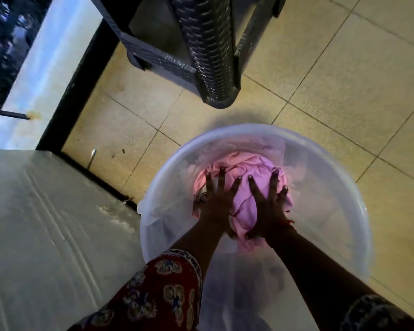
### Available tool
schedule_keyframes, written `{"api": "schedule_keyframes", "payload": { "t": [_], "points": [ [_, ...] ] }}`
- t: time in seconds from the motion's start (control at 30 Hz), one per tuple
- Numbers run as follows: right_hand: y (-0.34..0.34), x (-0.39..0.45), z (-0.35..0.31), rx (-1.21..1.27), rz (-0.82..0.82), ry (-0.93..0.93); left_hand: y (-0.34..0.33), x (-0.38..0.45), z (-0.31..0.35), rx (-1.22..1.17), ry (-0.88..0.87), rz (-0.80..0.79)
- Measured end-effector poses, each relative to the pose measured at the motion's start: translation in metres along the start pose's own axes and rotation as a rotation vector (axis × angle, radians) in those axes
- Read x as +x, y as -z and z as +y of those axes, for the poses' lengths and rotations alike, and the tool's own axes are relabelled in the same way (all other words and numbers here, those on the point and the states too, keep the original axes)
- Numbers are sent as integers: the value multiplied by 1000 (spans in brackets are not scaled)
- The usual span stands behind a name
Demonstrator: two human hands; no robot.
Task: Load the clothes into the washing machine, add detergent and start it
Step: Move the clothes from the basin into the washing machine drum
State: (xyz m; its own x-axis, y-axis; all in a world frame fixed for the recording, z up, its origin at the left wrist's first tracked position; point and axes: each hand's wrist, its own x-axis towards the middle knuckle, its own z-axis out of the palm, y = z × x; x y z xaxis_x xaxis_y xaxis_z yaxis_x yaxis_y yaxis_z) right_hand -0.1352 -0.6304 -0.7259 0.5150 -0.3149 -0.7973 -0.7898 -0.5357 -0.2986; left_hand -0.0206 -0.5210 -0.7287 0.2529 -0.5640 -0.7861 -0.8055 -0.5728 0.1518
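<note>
Both hands are down inside a translucent plastic tub [256,149] that stands on the tiled floor [344,80], pressed onto a bundle of pink clothes [245,177] at its bottom. The left hand [216,199] lies on the left side of the bundle with its fingers spread wide and flat; the right hand [267,204] is spread over the right side, its fingertips curling round the cloth's far edge. Neither hand has closed on the fabric yet, so the step in hand looks like gathering the load before lifting it out. To do it well, the person would best slide the fingers under the bundle from both sides and scoop it as one mass, so no sleeve or loose end trails over the tub's rim. A white, ridged surface [46,235] sits just left of the tub and may be the top of the washing machine, though the view does not settle that; if so, the lift is short and sideways. A dark woven basket [210,51] stands beyond the tub, well clear of the path. Whether the cloth is wet cannot be told; if it is, a firmer two-handed grip and a brief pause over the tub would limit drips.
</note>
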Motion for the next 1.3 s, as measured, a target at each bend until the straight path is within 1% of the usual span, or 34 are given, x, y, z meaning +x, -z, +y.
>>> {"api": "schedule_keyframes", "payload": {
  "t": [0.1, 0.2, 0.3, 0.37, 0.4, 0.47, 0.53, 0.6, 0.67, 0.73, 0.83, 0.9, 0.97, 1.0, 1.07, 1.17, 1.23, 1.3],
  "points": [
    [-13, 15, 5, -57, 20, 19, -4, 14, 3, 3, 29, -47],
    [-24, 29, 8, -98, 48, 4, -13, 25, 3, -47, 68, -37],
    [-33, 38, 9, -149, 24, -32, -24, 38, 2, -45, 108, -28],
    [-32, 41, 7, -127, 38, -42, -36, 50, -3, -93, 88, 34],
    [-31, 41, 6, -129, 51, -25, -40, 54, -6, -120, 52, 75],
    [-33, 44, 5, -138, 117, 21, -42, 59, -9, -170, -47, 200],
    [-31, 47, 3, -107, 165, 43, -39, 63, -6, -233, -150, 368],
    [-21, 45, -2, -75, 156, 59, -28, 58, -2, -300, -209, 475],
    [-20, 46, -4, 53, 209, 54, -25, 53, 0, -377, -241, 502],
    [-19, 40, -4, 187, 202, 20, -21, 41, 1, -427, -247, 499],
    [-11, 15, -7, 269, 191, 51, -2, 8, 8, -382, -227, 440],
    [12, -18, -18, 309, 158, 46, 18, -22, 11, -351, -238, 420],
    [40, -58, -35, 401, 171, 26, 48, -56, 14, -349, -251, 417],
    [51, -76, -43, 439, 206, 38, 62, -72, 17, -350, -258, 424],
    [85, -117, -61, 408, 226, 73, 99, -110, 23, -346, -257, 428],
    [148, -177, -90, 372, 271, 84, 155, -162, 33, -344, -206, 398],
    [183, -213, -106, 375, 312, 83, 194, -198, 39, -325, -179, 421],
    [216, -246, -120, 392, 318, 127, 235, -230, 45, -281, -180, 459]
  ]
}}
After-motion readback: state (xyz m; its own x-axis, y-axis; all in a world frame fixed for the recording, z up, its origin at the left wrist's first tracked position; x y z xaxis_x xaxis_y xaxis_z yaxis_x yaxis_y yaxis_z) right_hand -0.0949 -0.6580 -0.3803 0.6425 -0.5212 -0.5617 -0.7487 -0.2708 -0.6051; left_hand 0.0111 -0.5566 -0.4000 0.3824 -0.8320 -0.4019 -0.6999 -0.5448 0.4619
